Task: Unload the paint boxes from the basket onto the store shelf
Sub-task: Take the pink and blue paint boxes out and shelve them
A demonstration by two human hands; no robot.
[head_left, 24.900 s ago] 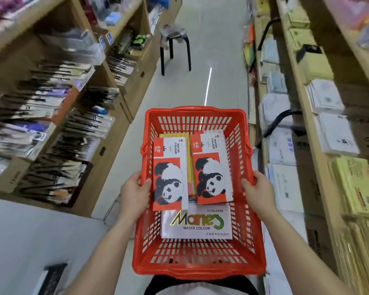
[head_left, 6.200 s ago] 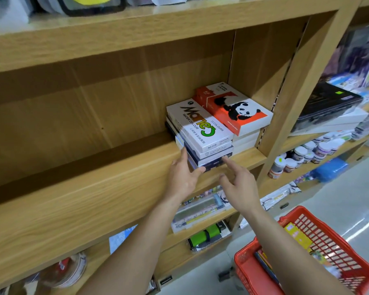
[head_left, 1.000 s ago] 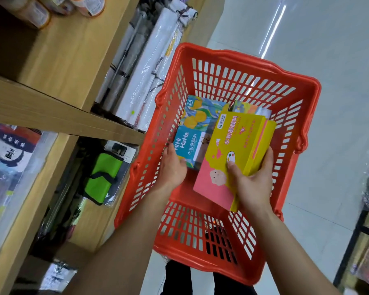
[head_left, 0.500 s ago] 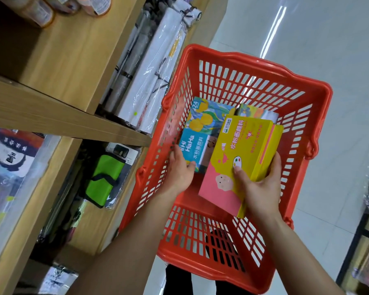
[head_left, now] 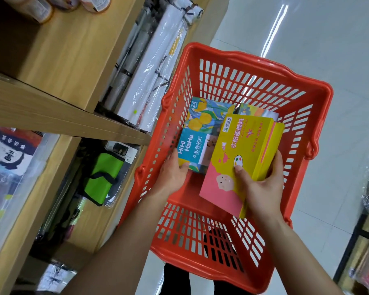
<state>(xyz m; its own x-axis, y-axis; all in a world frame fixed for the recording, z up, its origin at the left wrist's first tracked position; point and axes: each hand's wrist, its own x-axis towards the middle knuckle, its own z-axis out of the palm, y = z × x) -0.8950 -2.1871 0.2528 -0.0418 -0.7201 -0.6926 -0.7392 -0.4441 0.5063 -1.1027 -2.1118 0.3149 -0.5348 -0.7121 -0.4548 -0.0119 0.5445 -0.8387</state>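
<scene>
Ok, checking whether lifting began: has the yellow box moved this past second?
No: the yellow box lies as before against the basket rim, gripped by the right hand.

3rd box mostly hidden, top-L jars cropped

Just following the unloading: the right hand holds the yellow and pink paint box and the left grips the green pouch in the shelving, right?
Not quite. The head view shows the left hand gripping the blue HiHi HaHa paint box in the red basket, not the green pouch. The right hand does hold the yellow and pink paint box.
</scene>
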